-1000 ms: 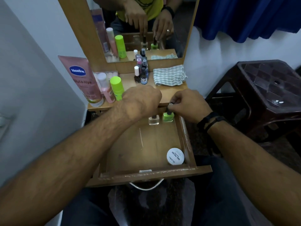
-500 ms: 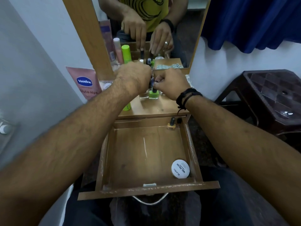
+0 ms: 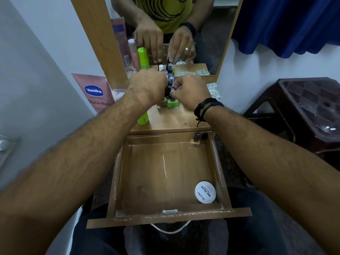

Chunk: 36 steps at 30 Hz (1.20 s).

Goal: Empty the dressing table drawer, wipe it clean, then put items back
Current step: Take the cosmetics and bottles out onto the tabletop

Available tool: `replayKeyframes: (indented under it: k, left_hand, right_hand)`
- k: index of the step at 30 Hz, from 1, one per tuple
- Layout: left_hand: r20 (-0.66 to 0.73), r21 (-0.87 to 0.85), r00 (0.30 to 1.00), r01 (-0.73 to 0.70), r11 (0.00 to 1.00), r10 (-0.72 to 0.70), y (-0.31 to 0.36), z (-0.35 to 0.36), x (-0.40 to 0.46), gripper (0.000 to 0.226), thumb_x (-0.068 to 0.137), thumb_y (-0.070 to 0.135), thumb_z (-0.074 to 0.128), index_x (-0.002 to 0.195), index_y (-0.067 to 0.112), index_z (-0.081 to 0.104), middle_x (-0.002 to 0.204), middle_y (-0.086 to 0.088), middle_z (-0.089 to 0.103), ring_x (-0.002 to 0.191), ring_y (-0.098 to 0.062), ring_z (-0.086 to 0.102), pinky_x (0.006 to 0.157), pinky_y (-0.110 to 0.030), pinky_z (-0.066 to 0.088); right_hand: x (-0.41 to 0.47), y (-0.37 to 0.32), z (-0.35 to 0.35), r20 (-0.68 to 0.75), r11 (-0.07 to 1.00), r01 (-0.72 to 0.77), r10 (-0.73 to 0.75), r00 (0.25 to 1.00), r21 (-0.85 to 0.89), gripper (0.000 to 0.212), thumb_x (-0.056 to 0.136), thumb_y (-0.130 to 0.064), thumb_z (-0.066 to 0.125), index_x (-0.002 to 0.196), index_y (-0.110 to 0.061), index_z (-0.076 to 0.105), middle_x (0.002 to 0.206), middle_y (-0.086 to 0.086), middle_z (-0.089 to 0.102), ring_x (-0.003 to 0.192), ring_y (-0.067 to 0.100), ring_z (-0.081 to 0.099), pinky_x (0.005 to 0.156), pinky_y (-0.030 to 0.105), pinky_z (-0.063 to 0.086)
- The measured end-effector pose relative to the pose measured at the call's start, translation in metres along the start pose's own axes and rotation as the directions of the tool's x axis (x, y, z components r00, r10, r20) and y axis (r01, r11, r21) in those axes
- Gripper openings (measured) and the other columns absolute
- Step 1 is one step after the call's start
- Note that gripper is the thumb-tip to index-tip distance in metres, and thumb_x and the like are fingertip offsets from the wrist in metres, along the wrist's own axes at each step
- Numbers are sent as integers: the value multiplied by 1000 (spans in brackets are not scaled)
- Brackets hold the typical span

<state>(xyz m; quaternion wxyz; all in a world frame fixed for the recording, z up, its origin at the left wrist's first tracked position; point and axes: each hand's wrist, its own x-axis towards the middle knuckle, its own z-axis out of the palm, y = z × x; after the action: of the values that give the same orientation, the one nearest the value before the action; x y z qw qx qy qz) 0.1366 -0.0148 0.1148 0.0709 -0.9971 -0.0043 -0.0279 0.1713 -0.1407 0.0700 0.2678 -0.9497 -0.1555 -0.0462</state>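
The wooden drawer (image 3: 169, 217) stands pulled out over my lap. Inside are a white round nail polish jar (image 3: 205, 192) at the front right and a yellow nail polish bottle (image 3: 195, 141) in the back right corner. Both hands are up on the dressing table top (image 3: 174, 120). My left hand (image 3: 147, 85) curls over the cap of a clear nail polish bottle (image 3: 161, 104). Beside it, my right hand (image 3: 189, 91) pinches the black cap of a green nail polish bottle (image 3: 173, 103). Both bottles stand on the table top, in front of a cluster of dark bottles.
A pink Vaseline tube (image 3: 95, 92) and a green tube (image 3: 143, 119) stand at the table's left. A checked cloth (image 3: 213, 90) lies behind my right hand. The mirror (image 3: 184, 34) rises behind. A dark plastic stool (image 3: 309, 107) sits to the right, under a blue curtain (image 3: 287, 24).
Both hands lifted the clear and green bottles out of the drawer's back and carried them up onto the table top. The yellow bottle is now uncovered in the drawer.
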Motion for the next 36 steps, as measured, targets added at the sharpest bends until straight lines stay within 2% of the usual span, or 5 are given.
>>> replayKeyframes:
  k: [15,20,25,32,36]
  left_hand:
    - [-68,-11,998,16,1000,-16,1,-5,-17,25,97,26,60,118,14,63,102,-11,61,88,-30,59,63,-37,41]
    - [-28,-63,997,-68,996,66,25,-2,-46,26,96,33,56,117,20,64,108,-10,63,96,-33,61,70,-38,48]
    - [60,-142,980,-181,973,191,60,24,-78,28,95,37,56,115,22,66,110,-10,65,101,-34,64,75,-42,54]
    - [148,-166,964,-197,966,222,87,70,-98,25,99,27,47,116,18,62,117,-12,64,105,-37,62,73,-41,45]
    - [212,-212,956,-157,965,202,94,84,-98,24,99,22,45,120,19,56,119,-12,61,108,-39,60,81,-51,53]
  right_hand:
    - [-28,4,-22,-28,999,-21,21,999,25,31,83,-32,69,112,-19,70,100,2,72,96,22,64,88,39,54]
    - [-66,19,-30,-46,999,-38,38,998,1,26,85,-35,66,107,-22,74,99,0,74,96,20,64,83,31,49]
    - [-105,43,-18,9,994,-83,84,996,-64,26,82,-33,63,102,-22,76,98,2,75,96,26,66,84,38,52]
    - [-134,81,8,113,970,-174,195,974,-172,19,81,-38,61,91,-28,74,94,-1,74,94,27,65,84,41,52]
    - [-138,95,18,169,933,-198,256,952,-300,27,83,-42,53,100,-33,72,103,1,72,99,30,64,87,42,51]
